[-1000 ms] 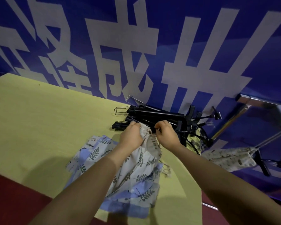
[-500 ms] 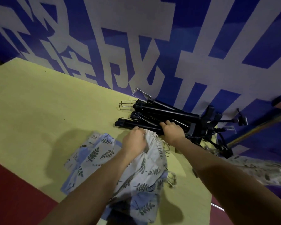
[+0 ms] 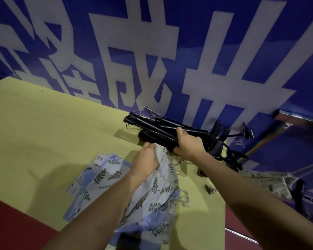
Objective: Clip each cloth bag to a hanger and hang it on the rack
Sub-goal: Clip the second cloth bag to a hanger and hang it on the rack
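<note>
A white cloth bag (image 3: 159, 179) with a leaf print is bunched at its drawstring top, and my left hand (image 3: 145, 160) grips it there. Under it lie more leaf-print bags (image 3: 96, 175), some pale blue, spread on the yellow table (image 3: 43, 134). A stack of black clip hangers (image 3: 157, 126) lies at the table's back edge against the wall. My right hand (image 3: 189, 144) grips the nearest black hanger of that stack, thumb under and fingers over its bar. The metal rack (image 3: 294, 117) shows at the far right.
A blue wall banner (image 3: 152, 51) with large white characters rises right behind the table. To the right, below the rack, a leaf-print bag (image 3: 271, 181) hangs on a black hanger. Small black bits (image 3: 209, 188) lie near the table's right edge. Red floor (image 3: 11, 224) borders the table's front.
My right hand let go of the bag's top, reached back to the hanger stack and closed round the nearest hanger. My left hand kept its grip on the bag.
</note>
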The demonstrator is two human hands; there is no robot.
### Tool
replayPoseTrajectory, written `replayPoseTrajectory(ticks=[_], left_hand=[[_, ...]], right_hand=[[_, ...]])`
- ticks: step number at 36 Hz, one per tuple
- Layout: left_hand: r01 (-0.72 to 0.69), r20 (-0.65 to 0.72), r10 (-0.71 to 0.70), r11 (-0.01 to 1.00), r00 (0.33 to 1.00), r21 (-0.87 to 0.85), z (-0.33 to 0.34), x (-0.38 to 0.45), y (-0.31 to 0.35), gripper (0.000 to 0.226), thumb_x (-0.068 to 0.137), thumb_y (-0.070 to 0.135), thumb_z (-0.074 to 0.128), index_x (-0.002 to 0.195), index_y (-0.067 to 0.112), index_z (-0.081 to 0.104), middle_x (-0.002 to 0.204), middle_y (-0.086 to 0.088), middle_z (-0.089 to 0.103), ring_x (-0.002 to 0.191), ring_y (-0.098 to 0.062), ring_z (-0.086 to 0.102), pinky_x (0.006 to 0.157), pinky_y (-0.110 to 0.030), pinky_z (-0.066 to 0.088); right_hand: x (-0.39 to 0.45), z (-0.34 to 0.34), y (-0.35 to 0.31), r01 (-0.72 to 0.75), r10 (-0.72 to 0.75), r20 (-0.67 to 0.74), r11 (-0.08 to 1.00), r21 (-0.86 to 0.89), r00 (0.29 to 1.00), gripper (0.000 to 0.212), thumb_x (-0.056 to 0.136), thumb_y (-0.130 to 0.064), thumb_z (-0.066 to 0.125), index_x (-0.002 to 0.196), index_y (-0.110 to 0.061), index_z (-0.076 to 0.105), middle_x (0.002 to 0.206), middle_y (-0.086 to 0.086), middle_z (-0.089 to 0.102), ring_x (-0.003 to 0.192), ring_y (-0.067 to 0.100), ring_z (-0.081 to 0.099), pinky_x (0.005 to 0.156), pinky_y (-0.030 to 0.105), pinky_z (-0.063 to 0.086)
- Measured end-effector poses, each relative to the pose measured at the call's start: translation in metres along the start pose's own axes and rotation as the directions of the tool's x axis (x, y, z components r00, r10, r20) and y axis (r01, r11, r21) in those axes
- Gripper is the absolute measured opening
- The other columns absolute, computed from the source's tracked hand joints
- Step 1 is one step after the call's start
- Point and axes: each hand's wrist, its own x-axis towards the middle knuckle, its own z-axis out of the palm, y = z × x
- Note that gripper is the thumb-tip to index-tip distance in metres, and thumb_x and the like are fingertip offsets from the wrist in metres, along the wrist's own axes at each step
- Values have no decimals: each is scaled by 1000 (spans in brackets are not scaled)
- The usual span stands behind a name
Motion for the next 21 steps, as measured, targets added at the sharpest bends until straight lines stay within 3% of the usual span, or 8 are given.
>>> replayPoseTrajectory(ticks=[5,8,13,16,19,21], left_hand=[[-23,22,22,1000,1000,12,-10,-14,4,47,88,5,49,134,9,43,136,-5,41,110,-30,55,84,-40,50],[-20,68,20,1000,997,-6,-12,-21,1,51,87,7,54,136,7,42,139,-7,41,119,-27,51,94,-38,47],[7,125,-10,1000,992,18,-20,-38,3,29,86,13,61,115,11,55,116,-10,60,102,-29,59,78,-33,49],[8,138,-6,1000,990,-18,-23,-50,7,31,85,8,60,114,14,52,110,-9,62,98,-28,61,80,-36,53],[16,138,-8,998,990,-62,-26,-60,12,34,84,11,60,116,15,49,108,-7,60,95,-27,59,80,-36,51],[0,104,11,995,994,-104,-28,-66,14,45,84,14,62,126,16,47,120,-9,56,103,-29,58,82,-33,48]], right_hand=[[-30,-18,-1,-37,42,-87,998,54,995,52,82,-30,60,123,-13,32,112,10,57,90,35,61,61,34,34],[-51,-22,0,-2,8,-121,999,52,993,48,83,-38,57,123,-18,38,111,8,58,93,34,60,62,33,37],[-88,-26,-5,30,-22,-185,999,45,983,46,87,-41,55,124,-18,41,110,7,55,94,32,60,64,34,41],[-104,-32,-9,28,-22,-243,999,24,970,47,88,-40,55,126,-18,40,110,7,56,97,31,59,67,34,38],[-115,-39,-13,20,0,-295,998,65,955,44,87,-33,57,124,-18,41,111,7,59,100,31,58,71,34,40],[-120,-42,-13,13,28,-336,993,121,941,40,86,-28,58,122,-17,42,111,7,59,99,30,58,71,35,42]])
